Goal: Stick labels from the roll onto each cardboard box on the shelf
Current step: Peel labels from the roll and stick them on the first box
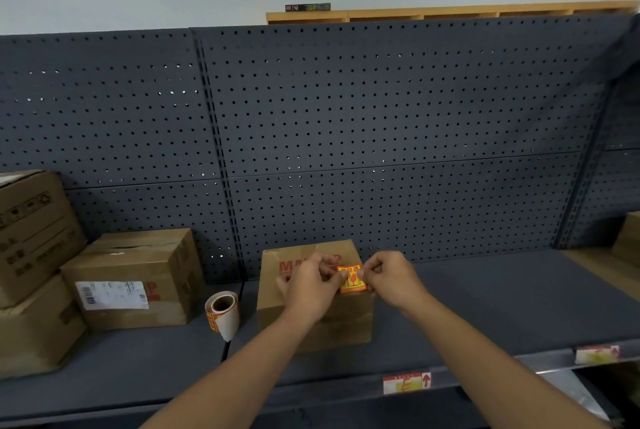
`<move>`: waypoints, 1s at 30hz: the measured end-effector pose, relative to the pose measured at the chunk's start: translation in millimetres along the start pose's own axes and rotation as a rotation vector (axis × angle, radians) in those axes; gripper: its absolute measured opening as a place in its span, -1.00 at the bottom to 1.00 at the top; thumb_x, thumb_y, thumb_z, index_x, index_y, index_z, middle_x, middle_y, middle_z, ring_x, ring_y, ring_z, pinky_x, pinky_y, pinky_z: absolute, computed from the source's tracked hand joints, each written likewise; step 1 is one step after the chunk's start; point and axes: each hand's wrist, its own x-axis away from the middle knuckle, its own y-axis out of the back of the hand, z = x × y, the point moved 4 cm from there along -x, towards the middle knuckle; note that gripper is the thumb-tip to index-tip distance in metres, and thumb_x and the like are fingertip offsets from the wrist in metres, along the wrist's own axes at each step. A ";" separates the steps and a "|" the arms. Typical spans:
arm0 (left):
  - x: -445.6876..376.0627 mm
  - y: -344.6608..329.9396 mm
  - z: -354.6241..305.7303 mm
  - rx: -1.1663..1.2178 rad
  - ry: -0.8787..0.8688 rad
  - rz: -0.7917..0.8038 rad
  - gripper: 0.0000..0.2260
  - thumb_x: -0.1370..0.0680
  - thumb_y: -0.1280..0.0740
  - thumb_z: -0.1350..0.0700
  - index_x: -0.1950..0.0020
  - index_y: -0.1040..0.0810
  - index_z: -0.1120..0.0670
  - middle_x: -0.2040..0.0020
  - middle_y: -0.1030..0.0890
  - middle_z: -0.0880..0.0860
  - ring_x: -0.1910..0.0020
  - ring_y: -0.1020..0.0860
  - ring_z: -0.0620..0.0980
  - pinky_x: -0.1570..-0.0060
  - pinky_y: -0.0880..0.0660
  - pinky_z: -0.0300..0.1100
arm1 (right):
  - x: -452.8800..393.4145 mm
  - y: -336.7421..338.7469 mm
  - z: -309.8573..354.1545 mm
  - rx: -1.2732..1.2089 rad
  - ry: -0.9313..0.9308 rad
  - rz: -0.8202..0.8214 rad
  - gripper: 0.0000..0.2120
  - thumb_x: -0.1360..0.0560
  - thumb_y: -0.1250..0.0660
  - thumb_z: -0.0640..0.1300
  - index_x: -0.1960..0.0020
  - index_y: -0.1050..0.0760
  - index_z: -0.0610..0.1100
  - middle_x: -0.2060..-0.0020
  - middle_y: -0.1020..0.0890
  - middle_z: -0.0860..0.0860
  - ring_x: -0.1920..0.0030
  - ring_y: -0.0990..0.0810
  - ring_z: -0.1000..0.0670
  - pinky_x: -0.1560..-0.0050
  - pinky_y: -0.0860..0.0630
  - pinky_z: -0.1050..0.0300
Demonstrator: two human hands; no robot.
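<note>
Orange label (352, 279) sits in front of the small cardboard box (313, 321) on the dark shelf (485, 307) | left hand (311, 286) pinches its left edge | right hand (391, 281) pinches its right edge | label roll (223, 312) stands just left of the box | more boxes (135, 281) far left.

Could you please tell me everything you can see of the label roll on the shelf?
The label roll lies on its side on the dark shelf, between two cardboard boxes and touching neither. It has a brown cardboard core, white backing paper and orange-and-yellow labels. A loose tail of backing hangs down at its front. Neither hand touches it.
</note>
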 end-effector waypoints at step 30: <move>13.0 6.2 -10.5 -0.291 -0.109 -0.022 -0.77 -0.57 -0.38 -0.17 -0.21 -0.58 -0.22 -0.19 -0.54 -0.27 -0.26 -0.43 -0.14 -0.18 -0.19 -0.11 | 2.1 -8.0 6.2 0.196 0.027 0.071 -0.71 -0.44 -0.58 0.07 0.14 -0.53 -0.06 0.21 -0.64 0.05 0.23 -0.56 0.12 0.31 -0.39 0.22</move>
